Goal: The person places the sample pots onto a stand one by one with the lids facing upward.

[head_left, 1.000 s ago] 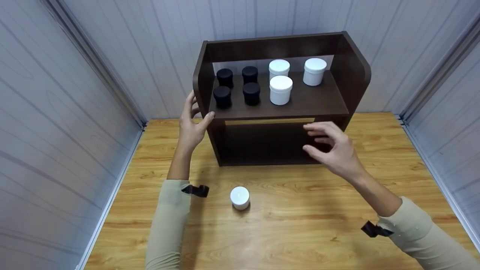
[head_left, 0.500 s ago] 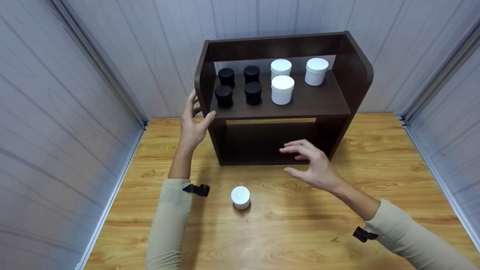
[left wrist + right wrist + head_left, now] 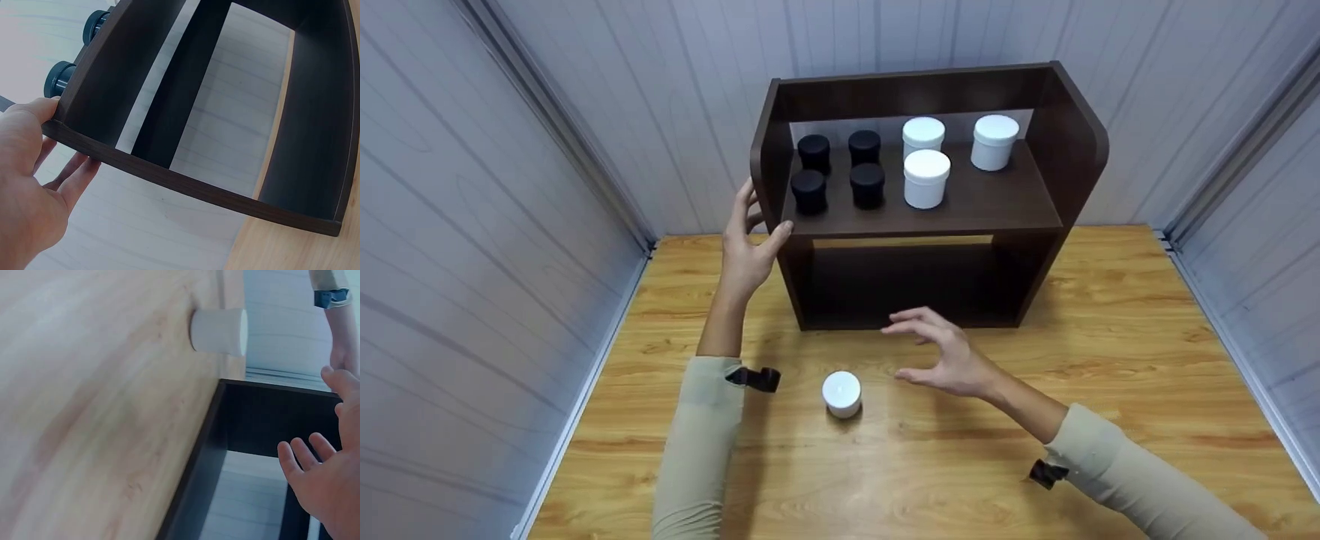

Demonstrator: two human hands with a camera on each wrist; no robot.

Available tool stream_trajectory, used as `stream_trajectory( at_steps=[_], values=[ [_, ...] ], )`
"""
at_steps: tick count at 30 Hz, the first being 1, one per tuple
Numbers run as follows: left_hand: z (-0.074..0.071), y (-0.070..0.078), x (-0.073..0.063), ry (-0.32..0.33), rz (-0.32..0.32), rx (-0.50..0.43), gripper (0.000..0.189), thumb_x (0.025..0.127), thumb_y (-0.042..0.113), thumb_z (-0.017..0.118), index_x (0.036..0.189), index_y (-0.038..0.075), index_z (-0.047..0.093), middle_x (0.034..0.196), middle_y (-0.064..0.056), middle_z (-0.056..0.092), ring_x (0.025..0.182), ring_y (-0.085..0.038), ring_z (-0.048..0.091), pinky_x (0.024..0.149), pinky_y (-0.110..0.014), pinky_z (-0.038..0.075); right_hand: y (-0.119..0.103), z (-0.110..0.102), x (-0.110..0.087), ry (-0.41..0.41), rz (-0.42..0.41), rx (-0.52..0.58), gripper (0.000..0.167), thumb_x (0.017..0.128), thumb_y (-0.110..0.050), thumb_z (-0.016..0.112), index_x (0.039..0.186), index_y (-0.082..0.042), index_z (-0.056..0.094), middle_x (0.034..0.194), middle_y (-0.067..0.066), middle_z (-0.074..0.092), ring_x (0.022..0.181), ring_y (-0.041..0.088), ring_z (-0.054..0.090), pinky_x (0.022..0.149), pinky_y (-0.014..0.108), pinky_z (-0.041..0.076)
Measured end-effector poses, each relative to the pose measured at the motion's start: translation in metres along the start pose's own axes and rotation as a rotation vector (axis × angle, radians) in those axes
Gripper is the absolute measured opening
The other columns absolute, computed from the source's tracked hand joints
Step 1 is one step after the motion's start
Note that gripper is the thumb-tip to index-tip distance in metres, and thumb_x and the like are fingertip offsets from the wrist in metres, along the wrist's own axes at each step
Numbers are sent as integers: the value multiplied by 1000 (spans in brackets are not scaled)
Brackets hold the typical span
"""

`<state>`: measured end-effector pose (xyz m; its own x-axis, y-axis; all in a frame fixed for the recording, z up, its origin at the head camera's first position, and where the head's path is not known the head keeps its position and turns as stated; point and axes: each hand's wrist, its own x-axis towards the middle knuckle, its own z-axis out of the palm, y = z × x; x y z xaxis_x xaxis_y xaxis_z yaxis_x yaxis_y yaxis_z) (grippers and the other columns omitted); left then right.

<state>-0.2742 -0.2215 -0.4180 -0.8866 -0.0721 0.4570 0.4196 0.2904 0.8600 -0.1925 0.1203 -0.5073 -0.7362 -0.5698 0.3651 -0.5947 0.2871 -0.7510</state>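
My left hand (image 3: 746, 255) holds the left side panel of a dark brown two-tier shelf (image 3: 937, 231). In the left wrist view its thumb is at the front edge and the fingers (image 3: 79, 180) lie along the panel's outer side. On the wooden surface before the shelf stands a white lidded jar (image 3: 841, 394), upright, also seen as a white jar (image 3: 216, 332) in the right wrist view. My right hand (image 3: 941, 356) hovers to the right of this jar, apart from it, fingers and thumb spread with nothing between them.
The upper tier carries several black jars (image 3: 868, 185) at its left and three white jars (image 3: 926, 180) at its middle and right. Pale panelled walls (image 3: 510, 300) enclose the wooden surface (image 3: 885, 472) at the back and both sides.
My right hand has moved left and toward me, from before the shelf's right side to near the loose white jar. The left hand stays on the shelf panel.
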Motion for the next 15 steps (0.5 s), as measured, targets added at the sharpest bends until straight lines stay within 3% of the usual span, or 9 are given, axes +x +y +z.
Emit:
stream_trajectory(
  at_steps=[3,7,15],
  values=[
    [0,-1,0,2,6,-1,80,104,6,77,175,8,38,171,-22,50,143,-47,62,122,-61,50,6,8,1,-61,-9,4,58,89,-13,97,142,-10,75,157,18,63,142,36,65,110,38,61],
    [0,0,0,2,10,-2,80,105,6,77,175,7,38,170,-22,50,141,-47,63,120,-60,51,15,16,3,-153,-19,20,62,89,-11,96,147,-10,72,164,22,57,153,43,56,118,53,58],
    [0,1,-1,-4,2,1,80,106,7,76,175,8,37,170,-21,49,139,-44,64,112,-53,57,29,31,11,-291,-15,149,71,87,-4,96,152,-7,67,168,27,50,153,52,53,111,69,59]
  ],
)
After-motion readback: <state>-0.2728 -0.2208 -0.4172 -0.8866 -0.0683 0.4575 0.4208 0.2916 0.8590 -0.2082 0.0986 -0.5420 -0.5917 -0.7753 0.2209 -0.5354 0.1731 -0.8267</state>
